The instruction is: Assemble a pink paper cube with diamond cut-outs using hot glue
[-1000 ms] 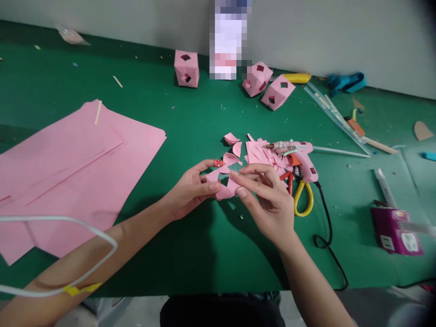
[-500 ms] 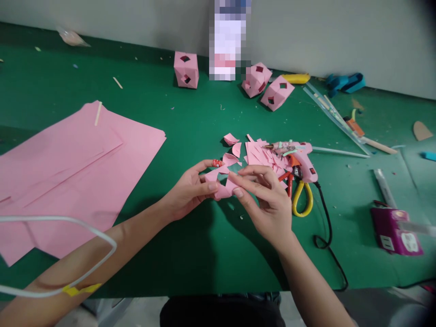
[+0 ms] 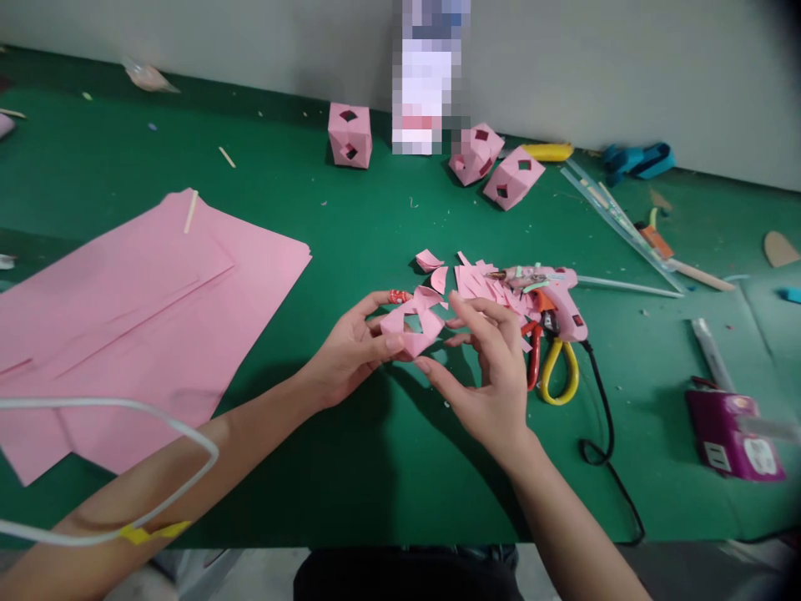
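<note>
A folded pink paper piece [image 3: 420, 340] with a hole in its middle is pinched between the thumb and fingers of my left hand [image 3: 356, 346], which has a red band round one finger. Close to the right side of the paper, my right hand [image 3: 485, 367] has its thumb and fingers spread apart, and nothing is between them. Behind the hands lie curved pink paper scraps [image 3: 429, 260] and a heap of pink paper strips [image 3: 479, 284]. A pink hot glue gun [image 3: 556, 296] rests on the heap, its nozzle pointing left.
Pink paper sheets [image 3: 156, 309] cover the left of the green table [image 3: 350, 467]. Pink paper boxes with cut holes [image 3: 350, 138] stand at the back. Scissors [image 3: 560, 376] and a purple box [image 3: 732, 434] lie to the right. A white bent tube [image 3: 143, 409] crosses above my left forearm.
My right hand has let go of the pink paper piece and its fingers have spread. The left hand keeps its hold. The whole view has shifted slightly.
</note>
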A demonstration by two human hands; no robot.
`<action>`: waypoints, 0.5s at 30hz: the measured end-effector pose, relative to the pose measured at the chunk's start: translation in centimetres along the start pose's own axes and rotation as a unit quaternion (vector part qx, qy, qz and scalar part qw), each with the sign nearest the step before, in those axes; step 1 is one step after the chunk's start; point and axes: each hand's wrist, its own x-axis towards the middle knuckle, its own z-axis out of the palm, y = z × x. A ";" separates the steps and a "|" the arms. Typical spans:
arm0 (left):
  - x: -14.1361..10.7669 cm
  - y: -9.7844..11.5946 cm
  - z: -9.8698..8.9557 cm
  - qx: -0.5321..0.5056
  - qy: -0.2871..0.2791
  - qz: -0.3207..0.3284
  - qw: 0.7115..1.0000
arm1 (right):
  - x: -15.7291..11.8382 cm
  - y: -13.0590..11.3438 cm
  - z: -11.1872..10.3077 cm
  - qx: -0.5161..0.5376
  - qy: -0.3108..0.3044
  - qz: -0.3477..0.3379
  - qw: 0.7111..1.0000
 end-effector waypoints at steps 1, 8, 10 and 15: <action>0.0 0.0 0.0 -0.007 0.001 0.003 1.000 | 0.0 0.1 0.1 0.000 0.005 -0.002 1.000; 0.2 0.1 0.4 -0.030 0.024 -0.005 0.999 | 0.2 0.2 0.3 0.017 0.009 -0.003 1.000; 0.2 0.0 0.4 -0.033 0.021 -0.002 0.999 | 0.2 0.2 0.3 0.019 0.007 -0.007 1.000; 0.2 -0.3 0.0 -0.036 0.003 0.002 0.999 | 0.4 0.2 0.2 0.028 0.011 -0.020 0.999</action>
